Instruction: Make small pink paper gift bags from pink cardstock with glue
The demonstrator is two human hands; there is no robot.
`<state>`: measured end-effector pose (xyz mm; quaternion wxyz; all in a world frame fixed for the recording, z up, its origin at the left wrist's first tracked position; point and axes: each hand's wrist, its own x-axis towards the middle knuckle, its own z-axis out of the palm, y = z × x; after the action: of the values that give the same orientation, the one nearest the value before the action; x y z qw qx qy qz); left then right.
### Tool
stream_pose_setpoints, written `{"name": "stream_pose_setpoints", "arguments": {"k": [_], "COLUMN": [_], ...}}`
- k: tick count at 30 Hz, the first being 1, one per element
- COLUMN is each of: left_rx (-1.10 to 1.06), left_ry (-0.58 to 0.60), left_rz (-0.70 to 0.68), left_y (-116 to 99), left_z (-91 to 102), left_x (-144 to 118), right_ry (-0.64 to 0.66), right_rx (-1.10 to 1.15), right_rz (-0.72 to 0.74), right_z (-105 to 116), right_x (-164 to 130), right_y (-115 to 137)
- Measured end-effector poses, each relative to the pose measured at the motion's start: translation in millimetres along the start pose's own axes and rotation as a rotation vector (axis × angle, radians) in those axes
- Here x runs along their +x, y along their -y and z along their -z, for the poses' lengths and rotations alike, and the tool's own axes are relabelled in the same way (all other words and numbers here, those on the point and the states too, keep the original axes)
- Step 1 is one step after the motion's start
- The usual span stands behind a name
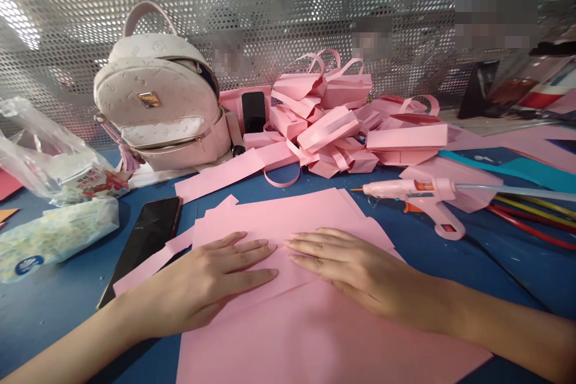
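head view: a pink paper sheet (288,216) lies flat on the blue table (486,264), near centre, on top of a larger pink sheet (324,336) that reaches the near edge. the left hand (211,282) rests palm down on the sheet, fingers extended and flat, gripping nothing. the right hand (351,270) lies palm down just beside it, fingers likewise flat and open; the fingertips of both hands almost meet at the middle of the sheet (whether they touch cannot be told).

left of the left hand, a black phone (144,240) lies face up, partly under a pink paper strip (148,264). further left lie a tissue pack (54,234) and a clear plastic bag (40,156). right of the sheet, a pink glue gun (423,198) lies on its side, nozzle pointing left. coloured sticks (535,216) lie at the right edge.

far centre, a pile of folded pink paper bags (342,120) with handles sits against the perforated metal wall (288,6). far left of the pile stands a pale pink backpack (162,102), with a second phone (253,111) propped upright between them.
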<state>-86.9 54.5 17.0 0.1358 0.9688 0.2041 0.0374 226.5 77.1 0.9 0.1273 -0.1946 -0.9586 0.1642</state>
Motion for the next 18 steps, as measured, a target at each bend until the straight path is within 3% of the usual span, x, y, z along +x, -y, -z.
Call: {"name": "stream_pose_setpoints", "arguments": {"k": [8, 18], "left_rx": [0.001, 0.115], "left_ry": [-0.021, 0.042], "left_rz": [0.005, -0.001], "left_y": [0.2, -0.5], "left_z": [-2.3, -2.7], "left_x": [-1.1, 0.6], "right_ry": [-0.022, -0.002], "right_rx": [0.037, -0.019], "right_rz": [-0.004, 0.016], "right_z": [1.6, 1.6], "right_x": [1.1, 0.5], "right_y": [1.4, 1.2]}}
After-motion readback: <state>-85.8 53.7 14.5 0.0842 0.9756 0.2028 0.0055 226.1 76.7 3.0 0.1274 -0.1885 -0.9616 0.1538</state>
